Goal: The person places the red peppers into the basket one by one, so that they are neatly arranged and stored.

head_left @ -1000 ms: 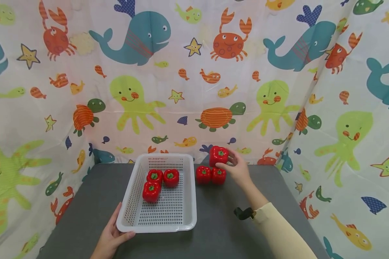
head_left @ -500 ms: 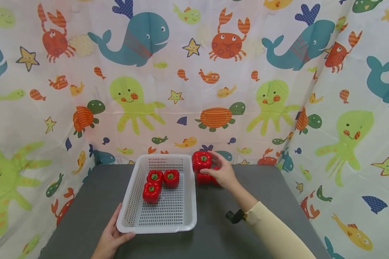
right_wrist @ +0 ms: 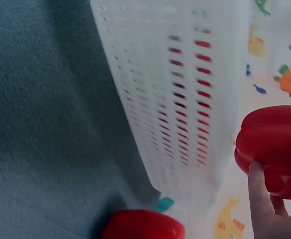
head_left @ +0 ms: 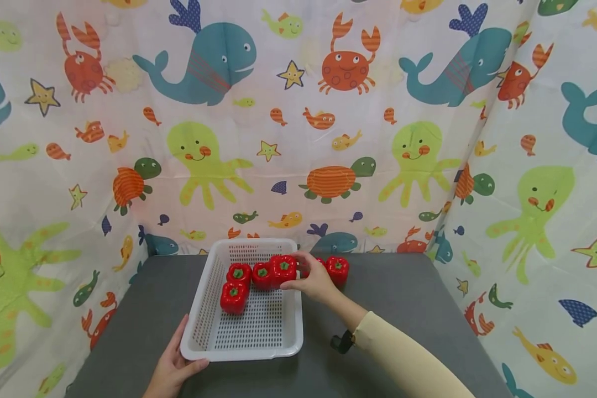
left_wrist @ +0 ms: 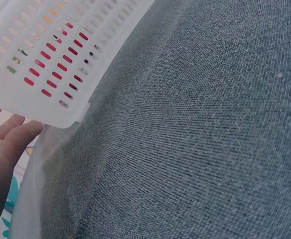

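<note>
My right hand (head_left: 314, 280) grips a red bell pepper (head_left: 283, 268) above the basket's right rim; in the right wrist view the fingers press that bell pepper (right_wrist: 272, 147) beside the basket wall (right_wrist: 205, 149). The white perforated basket (head_left: 292, 349) stands on the table, with three red bell peppers inside, one of them the front bell pepper (head_left: 233, 298). My left hand (head_left: 171, 365) holds the basket's front left corner, thumb along the front and fingers along the left side. In the left wrist view fingertips (left_wrist: 28, 132) touch the basket rim (left_wrist: 31, 112).
Two more red bell peppers lie on the grey table (head_left: 378, 331) right of the basket, one of them the right bell pepper (head_left: 337, 270); my right hand partly hides the other. A curtain (head_left: 278, 149) with sea animals hangs behind and at both sides.
My right hand has carried the bell pepper leftward and down, from above the two loose peppers to over the basket's right side. The left hand stays at the basket corner.
</note>
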Demonstrator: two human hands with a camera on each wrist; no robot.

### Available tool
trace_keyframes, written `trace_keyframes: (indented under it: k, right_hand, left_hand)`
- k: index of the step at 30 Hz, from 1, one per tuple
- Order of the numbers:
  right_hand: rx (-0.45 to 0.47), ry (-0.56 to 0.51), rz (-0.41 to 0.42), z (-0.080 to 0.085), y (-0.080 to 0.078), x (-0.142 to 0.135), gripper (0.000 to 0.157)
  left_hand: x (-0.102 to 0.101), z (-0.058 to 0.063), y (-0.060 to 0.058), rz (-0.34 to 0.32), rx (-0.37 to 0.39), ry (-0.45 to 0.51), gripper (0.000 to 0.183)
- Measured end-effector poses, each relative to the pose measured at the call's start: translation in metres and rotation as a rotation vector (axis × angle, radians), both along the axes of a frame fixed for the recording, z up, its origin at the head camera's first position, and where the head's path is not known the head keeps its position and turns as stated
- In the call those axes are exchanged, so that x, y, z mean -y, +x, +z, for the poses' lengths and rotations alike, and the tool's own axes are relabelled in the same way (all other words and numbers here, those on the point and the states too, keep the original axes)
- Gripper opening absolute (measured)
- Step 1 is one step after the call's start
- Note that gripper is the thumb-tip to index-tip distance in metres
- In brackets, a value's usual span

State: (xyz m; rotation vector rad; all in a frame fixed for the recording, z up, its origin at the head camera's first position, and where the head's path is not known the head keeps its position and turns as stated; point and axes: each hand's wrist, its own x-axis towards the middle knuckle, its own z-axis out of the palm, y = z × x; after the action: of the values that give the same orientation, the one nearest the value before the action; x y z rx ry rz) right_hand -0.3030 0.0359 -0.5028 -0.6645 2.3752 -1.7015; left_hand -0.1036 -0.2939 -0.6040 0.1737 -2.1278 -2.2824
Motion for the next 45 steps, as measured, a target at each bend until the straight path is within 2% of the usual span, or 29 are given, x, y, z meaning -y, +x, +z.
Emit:
trace_keyframes:
  k: [4,14,22,30,39,45]
  right_hand:
    - [0.031,0.030,0.010,-0.007,0.004,0.010,0.080]
    - [0.031,0.183,0.039,-0.013,0.014,0.032,0.082]
    - [0.060,0.213,0.080,-0.025,0.013,0.044,0.081]
    - [0.041,0.254,0.058,-0.027,0.017,0.054,0.083]
    - [0.018,0.331,0.017,-0.027,0.020,0.068,0.075]
    - [0.020,0.378,-0.003,-0.025,0.020,0.075,0.076]
  left_hand:
    - [0.000,0.000,0.001,0.000,-0.001,0.010,0.116]
    - [-0.004,0.000,0.002,0.010,-0.004,0.023,0.114]
    - [-0.005,-0.003,0.002,0.009,0.001,0.031,0.113]
    - [-0.004,-0.003,0.001,0.024,0.010,0.015,0.114]
    - [-0.005,-0.001,0.002,0.034,0.000,-0.004,0.112]
    - [-0.003,0.001,0.002,0.032,-0.006,-0.002,0.112]
